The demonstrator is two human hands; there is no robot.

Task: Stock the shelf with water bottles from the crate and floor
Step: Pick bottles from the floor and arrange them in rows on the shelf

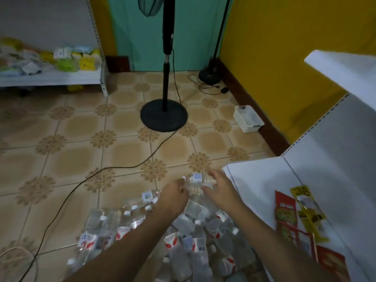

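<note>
Several clear water bottles (183,231) with white caps and red-white labels lie heaped on the tiled floor at bottom centre. At the far end of the heap my left hand (175,197) and my right hand (220,191) both grip clear bottles (196,180) held just above the pile, fingers curled round them. The image is blurred, so how many bottles each hand holds is unclear. The white shelf (258,186) stands right beside my right hand.
Red and yellow sachet strips (299,216) lie on the shelf board. A black fan stand (163,117) with its cable (81,186) crosses the floor ahead. A white basket (248,119) sits by the yellow wall. Another shelf with packets (50,60) is at far left.
</note>
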